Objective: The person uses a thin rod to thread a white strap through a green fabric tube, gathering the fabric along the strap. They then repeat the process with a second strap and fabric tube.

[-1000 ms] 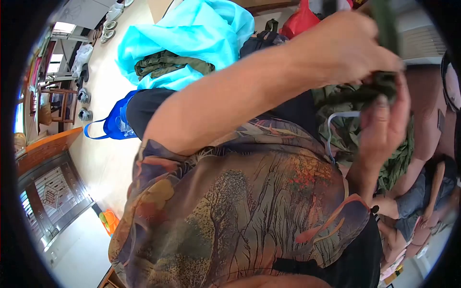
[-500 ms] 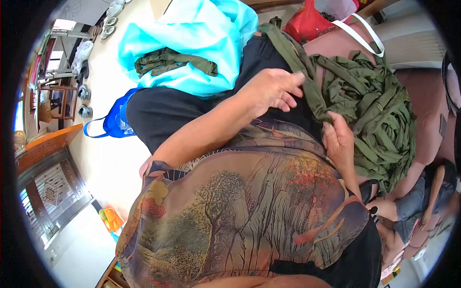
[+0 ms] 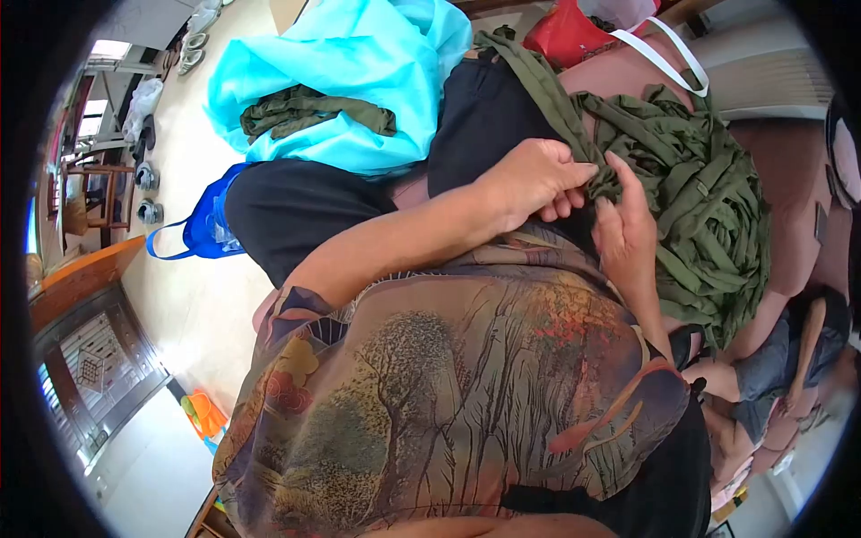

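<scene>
A long, dark green fabric strip (image 3: 558, 108) runs down over the black trouser leg to my hands. My left hand (image 3: 536, 186) pinches its lower end between thumb and forefinger, the other fingers curled under. Close beside it, my right hand (image 3: 630, 229) has its forefinger stretched up and its thumb apart, with green fabric showing between them; its other fingers are hidden. To the right of my hands, a large tangled heap of the same green strips (image 3: 708, 206) lies on the brownish-pink seat.
A light blue bag (image 3: 359, 72) with a green bundle (image 3: 314, 115) on it lies at upper left. A blue bag (image 3: 204, 222) stands by my knee, a red bag (image 3: 560, 34) beyond the heap. Another person's legs (image 3: 717, 381) show at right. Shoes (image 3: 147, 193) line the floor.
My left hand has moved down and right along the strip to my right hand. The right forefinger has lifted away from the thumb, which earlier pressed on the strip. The view has shifted slightly.
</scene>
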`<state>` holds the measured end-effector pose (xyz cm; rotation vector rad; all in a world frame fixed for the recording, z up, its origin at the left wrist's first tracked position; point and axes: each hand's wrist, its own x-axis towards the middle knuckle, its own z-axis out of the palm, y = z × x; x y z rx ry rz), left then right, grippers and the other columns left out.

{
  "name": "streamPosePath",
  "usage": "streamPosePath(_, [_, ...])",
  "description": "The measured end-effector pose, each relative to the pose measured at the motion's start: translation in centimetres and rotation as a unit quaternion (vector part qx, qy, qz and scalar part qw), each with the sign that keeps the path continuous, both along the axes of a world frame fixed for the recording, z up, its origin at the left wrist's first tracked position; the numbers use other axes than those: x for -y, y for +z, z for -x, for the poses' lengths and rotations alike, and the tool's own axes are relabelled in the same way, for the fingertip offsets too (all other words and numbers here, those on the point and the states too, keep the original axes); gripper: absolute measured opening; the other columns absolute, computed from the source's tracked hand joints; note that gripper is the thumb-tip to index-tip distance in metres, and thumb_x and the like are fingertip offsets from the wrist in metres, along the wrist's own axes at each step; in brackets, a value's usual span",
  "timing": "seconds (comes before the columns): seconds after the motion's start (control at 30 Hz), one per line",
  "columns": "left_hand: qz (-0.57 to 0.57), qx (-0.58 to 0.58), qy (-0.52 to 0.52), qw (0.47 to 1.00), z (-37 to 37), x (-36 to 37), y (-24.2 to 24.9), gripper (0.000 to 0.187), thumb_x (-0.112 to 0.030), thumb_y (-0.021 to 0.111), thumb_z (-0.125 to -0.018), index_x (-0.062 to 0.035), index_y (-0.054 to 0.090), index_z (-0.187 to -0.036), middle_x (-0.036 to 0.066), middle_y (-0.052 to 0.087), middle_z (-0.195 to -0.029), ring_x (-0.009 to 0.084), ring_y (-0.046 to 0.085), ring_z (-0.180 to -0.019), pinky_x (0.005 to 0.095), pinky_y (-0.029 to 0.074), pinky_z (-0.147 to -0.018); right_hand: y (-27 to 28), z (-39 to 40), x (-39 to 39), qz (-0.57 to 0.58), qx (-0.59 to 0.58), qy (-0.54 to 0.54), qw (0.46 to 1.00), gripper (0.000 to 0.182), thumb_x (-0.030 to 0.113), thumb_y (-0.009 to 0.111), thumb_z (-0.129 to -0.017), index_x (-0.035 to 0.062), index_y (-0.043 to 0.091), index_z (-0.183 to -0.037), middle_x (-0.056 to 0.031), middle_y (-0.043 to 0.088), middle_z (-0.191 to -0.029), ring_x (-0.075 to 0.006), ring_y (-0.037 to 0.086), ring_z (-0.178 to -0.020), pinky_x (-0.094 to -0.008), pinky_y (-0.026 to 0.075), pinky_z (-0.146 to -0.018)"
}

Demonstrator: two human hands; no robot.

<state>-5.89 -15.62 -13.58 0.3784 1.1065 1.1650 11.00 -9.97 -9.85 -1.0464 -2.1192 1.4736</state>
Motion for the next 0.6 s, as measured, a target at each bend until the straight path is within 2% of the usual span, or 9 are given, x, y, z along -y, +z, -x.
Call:
streamPosePath(0.1, [-0.012,-0.020,-0.040,0.999,1.0,0.0,0.1,0.027,-0.030,0.066,-0.093,-0.0029,0.062,-0.088,0.010,0.065,-0.080,0.0128,0.059,-0.058,0.0225,0.044,-0.046,-0.1,-0.1,-0.5,0.009,0.002,0.009,1.000,0.035,0.007,0.051,-0.098,0.0050,0.050,-0.132,0.0025,0.048,-0.067,-0.0053,0.043,-0.056,-0.0221,0.037,-0.051])
streamPosePath(0.2, [0.009,-0.011,0.032,0.999,2.9,0.7,1.4,0.035,-0.035,0.064,-0.094,-0.0002,0.063,-0.099,0.011,0.065,-0.088,0.0140,0.059,-0.060,0.0217,0.044,-0.046,0.2,-0.9,-0.3,0.045,-0.007,0.004,0.999,0.032,0.007,0.050,-0.098,0.0049,0.051,-0.131,0.0035,0.047,-0.066,-0.0043,0.042,-0.055,-0.0215,0.036,-0.050])
streamPosePath(0.23, [0.006,0.036,0.071,0.997,4.1,0.4,-0.4,0.041,-0.038,0.063,-0.094,0.0004,0.062,-0.107,0.012,0.064,-0.094,0.0145,0.059,-0.062,0.0214,0.044,-0.048,0.0,-1.4,-0.3,0.065,-0.015,-0.001,0.998,0.031,0.008,0.050,-0.099,0.0048,0.052,-0.130,0.0037,0.047,-0.066,-0.0041,0.042,-0.055,-0.0212,0.035,-0.050])
streamPosePath(0.3, [-0.002,0.047,0.130,0.990,5.7,-0.4,-0.5,0.038,-0.038,0.062,-0.094,-0.0018,0.063,-0.105,0.009,0.065,-0.092,0.0134,0.058,-0.061,0.0217,0.043,-0.048,-0.3,-1.9,-0.1,0.070,-0.019,0.004,0.997,0.031,0.007,0.051,-0.099,0.0048,0.052,-0.129,0.0038,0.047,-0.066,-0.0039,0.042,-0.054,-0.0209,0.035,-0.050])
streamPosePath(0.33, [-0.021,0.041,0.146,0.988,6.3,-0.9,-1.2,0.031,-0.034,0.062,-0.095,-0.0026,0.061,-0.096,0.009,0.064,-0.087,0.0148,0.058,-0.060,0.0244,0.044,-0.045,-0.4,-2.1,0.1,0.054,-0.014,0.014,0.998,0.031,0.007,0.051,-0.099,0.0048,0.052,-0.129,0.0037,0.047,-0.066,-0.0039,0.042,-0.054,-0.0209,0.035,-0.050])
streamPosePath(0.47, [-0.007,0.049,0.175,0.983,4.8,-2.1,-1.6,0.022,-0.026,0.064,-0.093,-0.0053,0.061,-0.086,0.005,0.062,-0.072,0.0138,0.056,-0.054,0.0244,0.041,-0.042,-1.4,-2.2,-0.1,0.020,-0.004,0.026,0.999,0.032,0.006,0.052,-0.098,0.0047,0.051,-0.130,0.0031,0.048,-0.065,-0.0045,0.043,-0.054,-0.0211,0.036,-0.050])
streamPosePath(0.5, [0.012,0.016,0.158,0.987,3.8,-2.2,-1.5,0.022,-0.025,0.064,-0.093,-0.0059,0.061,-0.081,0.005,0.061,-0.068,0.0133,0.055,-0.051,0.0247,0.040,-0.041,-1.5,-1.9,-0.1,0.016,-0.002,0.017,1.000,0.033,0.006,0.052,-0.098,0.0047,0.051,-0.131,0.0030,0.048,-0.064,-0.0048,0.043,-0.054,-0.0212,0.036,-0.050])
streamPosePath(0.57, [0.030,-0.068,0.033,0.997,1.3,-1.5,-0.3,0.028,-0.031,0.067,-0.092,-0.0079,0.057,-0.080,0.007,0.062,-0.069,0.0137,0.055,-0.051,0.0254,0.039,-0.041,-1.8,-1.1,-0.2,0.009,0.004,0.000,1.000,0.033,0.005,0.052,-0.098,0.0046,0.050,-0.131,0.0029,0.048,-0.064,-0.0052,0.044,-0.054,-0.0214,0.036,-0.051])
streamPosePath(0.6, [0.030,-0.019,0.023,0.999,0.4,-1.2,-0.6,0.029,-0.031,0.067,-0.092,-0.0070,0.057,-0.080,0.008,0.063,-0.070,0.0140,0.056,-0.051,0.0260,0.040,-0.041,-1.9,-1.1,-0.3,0.006,0.000,-0.001,1.000,0.033,0.005,0.052,-0.098,0.0047,0.050,-0.131,0.0029,0.048,-0.064,-0.0052,0.043,-0.054,-0.0214,0.036,-0.051])
